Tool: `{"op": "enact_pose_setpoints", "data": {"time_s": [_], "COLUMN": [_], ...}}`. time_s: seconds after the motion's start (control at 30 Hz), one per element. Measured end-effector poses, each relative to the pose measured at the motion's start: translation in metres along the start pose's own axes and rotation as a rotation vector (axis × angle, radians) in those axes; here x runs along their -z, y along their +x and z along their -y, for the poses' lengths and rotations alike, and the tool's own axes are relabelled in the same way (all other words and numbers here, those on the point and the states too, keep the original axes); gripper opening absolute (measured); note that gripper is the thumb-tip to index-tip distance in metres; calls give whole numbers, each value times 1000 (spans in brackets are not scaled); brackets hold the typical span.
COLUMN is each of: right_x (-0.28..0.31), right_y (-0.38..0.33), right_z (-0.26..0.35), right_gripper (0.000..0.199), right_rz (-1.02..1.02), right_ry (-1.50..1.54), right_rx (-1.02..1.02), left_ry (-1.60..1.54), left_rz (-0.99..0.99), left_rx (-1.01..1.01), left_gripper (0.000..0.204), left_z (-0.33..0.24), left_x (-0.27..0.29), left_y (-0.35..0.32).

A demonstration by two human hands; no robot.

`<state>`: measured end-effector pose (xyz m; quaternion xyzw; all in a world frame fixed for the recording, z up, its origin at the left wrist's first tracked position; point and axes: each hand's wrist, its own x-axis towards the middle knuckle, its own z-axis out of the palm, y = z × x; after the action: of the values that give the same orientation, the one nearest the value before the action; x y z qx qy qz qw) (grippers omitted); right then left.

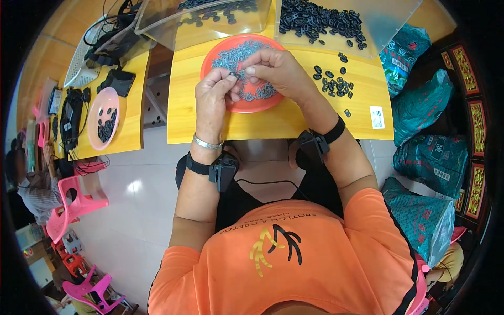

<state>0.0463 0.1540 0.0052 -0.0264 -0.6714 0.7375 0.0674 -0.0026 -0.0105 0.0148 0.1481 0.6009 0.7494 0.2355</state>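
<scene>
Both hands are held close together over a round red plate (242, 107) heaped with small grey metal pieces (260, 93). My left hand (212, 94) is closed, with thumb and fingertips pinching a small dark piece that is mostly hidden. Just to its right, my right hand (278, 73) has its thumb and index finger pressed together; whatever is between them is too small to make out. Small black oval plastic pieces (338, 86) lie loose on the yellow table (310, 118) to the right of the plate.
Clear plastic bins (375, 50) of black pieces stand at the far side. On a left table is a pink bowl (93, 126) with more pieces, near cables. Teal sacks (430, 163) are stacked at right. Pink chairs (79, 202) and a seated person (37, 189) are at left.
</scene>
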Motion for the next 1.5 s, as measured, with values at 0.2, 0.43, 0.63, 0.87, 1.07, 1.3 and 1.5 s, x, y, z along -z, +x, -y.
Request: {"op": "enact_pose_setpoints", "data": {"time_s": [0.2, 0.43, 0.63, 0.87, 1.07, 1.3, 1.5], "right_x": [0, -3, -7, -2, -1, 7, 6], "right_y": [0, -4, -6, -3, -2, -4, -4], "right_z": [2, 10, 13, 8, 6, 7, 7], "right_gripper": [13, 15, 15, 14, 15, 15, 15], "right_rz": [-25, 63, 81, 88, 72, 69, 107], "right_ry": [-11, -48, -18, -58, -133, -218, -397], "right_rx": [3, 15, 74, 45, 85, 133, 241], "left_ry": [-37, -24, -51, 10, 59, 85, 188], "left_rz": [19, 18, 57, 95, 112, 98, 92], "left_rx": [2, -9, 36, 63, 62, 20, -33], "left_gripper": [8, 8, 12, 14, 12, 12, 14], "left_z": [2, 5, 6, 4, 4, 8, 7], "left_x": [-1, -4, -8, -12, -9, -8, -12], "left_y": [1, -1, -4, -5, -6, -4, -5]}}
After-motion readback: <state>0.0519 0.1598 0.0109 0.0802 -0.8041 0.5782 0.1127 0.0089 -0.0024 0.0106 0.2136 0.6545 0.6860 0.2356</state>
